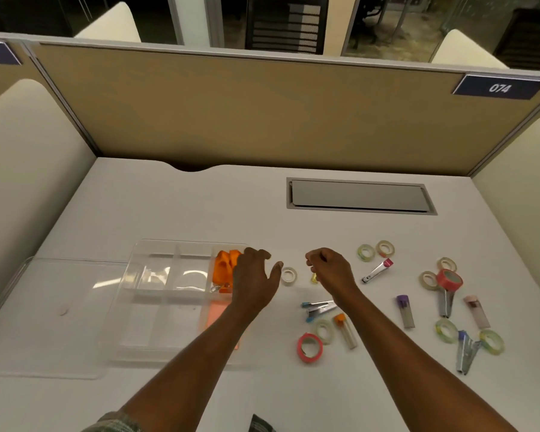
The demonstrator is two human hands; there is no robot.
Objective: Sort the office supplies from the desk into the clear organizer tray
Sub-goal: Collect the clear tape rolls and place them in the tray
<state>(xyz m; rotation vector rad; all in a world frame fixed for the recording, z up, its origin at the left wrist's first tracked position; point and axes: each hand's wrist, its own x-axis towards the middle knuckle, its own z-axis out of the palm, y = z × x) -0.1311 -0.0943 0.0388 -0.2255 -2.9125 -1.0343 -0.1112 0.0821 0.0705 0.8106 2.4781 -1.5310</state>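
The clear organizer tray lies left of centre on the white desk. An orange lanyard fills its far right compartment, and a pink pad lies in the one nearer me. My left hand hovers over the tray's right edge with fingers spread and nothing in it. A small white tape roll lies just right of its thumb. My right hand has its fingers curled. A small yellow item shows right under them; whether it is held I cannot tell.
Right of the hands lie several tape rolls, a nail clipper, a blue-tipped metal tool, a pink tape roll, a red tape roll and capped tubes. A clear lid lies left of the tray. A cable hatch sits behind.
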